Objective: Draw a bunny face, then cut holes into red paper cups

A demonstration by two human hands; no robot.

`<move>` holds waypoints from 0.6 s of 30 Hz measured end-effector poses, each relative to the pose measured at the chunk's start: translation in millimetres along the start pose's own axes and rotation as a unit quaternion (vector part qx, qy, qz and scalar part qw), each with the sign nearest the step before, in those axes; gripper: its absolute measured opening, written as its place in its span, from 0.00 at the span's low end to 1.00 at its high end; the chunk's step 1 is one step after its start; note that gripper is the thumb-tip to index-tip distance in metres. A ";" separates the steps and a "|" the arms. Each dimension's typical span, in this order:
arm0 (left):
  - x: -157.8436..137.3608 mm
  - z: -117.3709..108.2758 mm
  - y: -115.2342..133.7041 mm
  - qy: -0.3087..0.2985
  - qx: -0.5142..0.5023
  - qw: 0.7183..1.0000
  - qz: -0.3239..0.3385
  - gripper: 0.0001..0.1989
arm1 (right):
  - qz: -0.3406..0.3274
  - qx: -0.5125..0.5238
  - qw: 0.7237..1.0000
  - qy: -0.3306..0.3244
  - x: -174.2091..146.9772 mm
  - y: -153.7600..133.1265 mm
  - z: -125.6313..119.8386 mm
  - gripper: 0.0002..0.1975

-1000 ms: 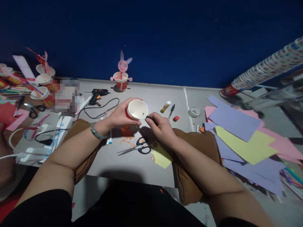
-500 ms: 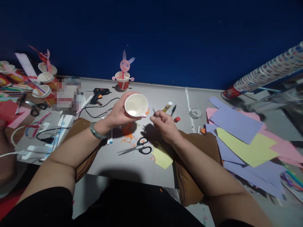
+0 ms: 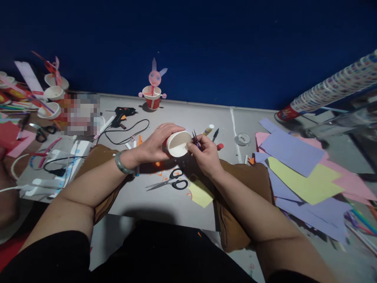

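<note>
At the frame's centre, our left hand [image 3: 157, 142] grasps the paper cup [image 3: 178, 144], now tipped toward our right hand [image 3: 206, 154]. That hand, apart from the cup moments ago, grips a dark pointed tool [image 3: 195, 140] beside the rim, seemingly bringing the inside within reach.

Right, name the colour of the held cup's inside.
The cup is white inside, shown best in the head view.

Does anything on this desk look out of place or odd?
Orange scraps lie scattered beside the middle scissors, looking like untidied offcuts. At right, the cup stack looks odd: it leans steeply, though the wide view may exaggerate that.
</note>
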State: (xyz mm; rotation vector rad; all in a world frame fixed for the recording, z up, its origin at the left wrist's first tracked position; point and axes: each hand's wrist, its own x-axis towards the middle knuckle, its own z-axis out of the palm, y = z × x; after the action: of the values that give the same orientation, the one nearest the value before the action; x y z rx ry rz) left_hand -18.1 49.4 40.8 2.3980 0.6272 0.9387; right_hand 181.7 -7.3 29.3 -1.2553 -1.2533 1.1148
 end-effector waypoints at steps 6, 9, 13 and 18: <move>-2.6 3.1 -2.3 0.084 0.061 0.994 -0.019 0.36 | 0.070 0.088 0.993 0.023 5.1 8.6 1.0 0.13; -8.4 5.4 1.5 0.124 0.134 0.983 0.007 0.31 | 0.111 0.126 0.985 0.030 6.9 9.8 1.5 0.15; -20.3 12.8 11.0 0.062 0.194 0.976 0.075 0.16 | 0.119 0.163 0.979 0.034 7.4 10.2 2.4 0.17; -23.5 23.4 14.2 0.033 0.294 0.944 0.147 0.15 | 0.099 0.156 0.982 0.046 5.5 10.9 4.3 0.17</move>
State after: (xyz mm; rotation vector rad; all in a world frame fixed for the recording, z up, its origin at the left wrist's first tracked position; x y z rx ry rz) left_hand -13.4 18.7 22.4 3.0684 0.6525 1.0704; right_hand 178.5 -1.2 18.4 -1.1928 -0.8588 1.3228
